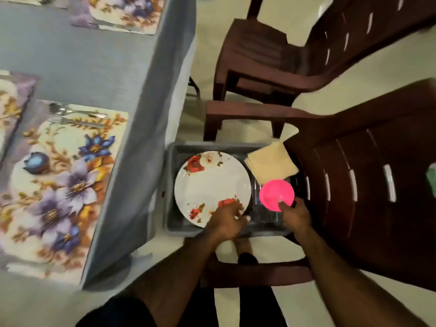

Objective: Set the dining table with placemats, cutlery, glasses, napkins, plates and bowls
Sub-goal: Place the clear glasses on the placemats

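right fingers: the right hand (295, 214) pinches the near rim of the small pink plastic bowl (276, 194), looks secure enough

left fingers: the left hand (227, 220) curls on the near edge of the white round rose-print plate (212, 187)

where: both sit in the grey plastic tub (171, 185) on the floor, beside the folded cream napkins (271, 165)

tip: I'd get the thumb on top of the plate and lift it level

target: floral placemat (63, 185) on the blue-clothed surface (77, 64), already has cutlery

A pale, glossy floor (257, 27) reflects soft light between the furniture. Two dark brown plastic chairs (271, 64) with slotted backs stand to the right of a table (77, 57) draped in a grey-blue cloth (151, 128), whose edge hangs down toward the floor. The nearer chair (377, 185) is just beside the table's corner.
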Available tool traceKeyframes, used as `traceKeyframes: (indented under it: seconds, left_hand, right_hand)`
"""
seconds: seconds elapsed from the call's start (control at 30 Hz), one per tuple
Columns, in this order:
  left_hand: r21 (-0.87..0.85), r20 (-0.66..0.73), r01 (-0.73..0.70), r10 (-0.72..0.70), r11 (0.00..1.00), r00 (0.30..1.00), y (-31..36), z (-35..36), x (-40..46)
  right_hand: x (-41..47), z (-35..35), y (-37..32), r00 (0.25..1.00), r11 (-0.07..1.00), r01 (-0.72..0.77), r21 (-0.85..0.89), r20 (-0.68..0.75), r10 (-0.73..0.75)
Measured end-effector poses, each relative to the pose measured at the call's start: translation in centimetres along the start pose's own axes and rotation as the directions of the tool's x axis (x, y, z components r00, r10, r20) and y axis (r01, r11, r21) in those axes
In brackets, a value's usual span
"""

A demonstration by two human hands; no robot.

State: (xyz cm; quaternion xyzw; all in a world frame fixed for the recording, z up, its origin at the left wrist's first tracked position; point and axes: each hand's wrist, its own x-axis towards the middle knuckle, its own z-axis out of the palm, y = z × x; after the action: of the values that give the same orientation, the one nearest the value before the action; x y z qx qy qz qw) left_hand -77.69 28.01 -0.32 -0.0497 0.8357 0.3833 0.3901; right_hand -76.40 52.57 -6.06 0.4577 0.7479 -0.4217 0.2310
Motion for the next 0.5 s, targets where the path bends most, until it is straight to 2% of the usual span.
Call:
traceKeyframes:
  seconds: [0.07, 0.23, 0.37, 0.5]
  left_hand:
    - [0.006, 0.077, -0.016, 0.016, 1.0, 0.997, 1.5, 0.9, 4.1]
    - [-0.157, 0.171, -0.032, 0.059, 0.987, 0.983, 4.3, 2.7, 9.4]
    - [-0.193, 0.067, -0.036, 0.05, 0.98, 0.996, 3.6, 2.9, 9.9]
    - [-0.198, -0.029, 0.02, -0.027, 0.98, 0.999, -0.1, 0.0, 7.3]
  right_hand:
    - [0.3, 0.7, -0.8, 0.999, 0.999, 0.021, 0.046, -0.039, -0.019]
    - [0.8, 1.5, -1.0, 0.996, 0.99, 0.071, 0.12, -0.066, -0.064]
    - [-0.5, 1.9, -1.0, 0.994, 0.991, 0.093, 0.097, -0.066, -0.086]
    - [-3.8, 5.0, -2.0, 0.991, 0.993, 0.095, 0.07, 0.085, -0.101]
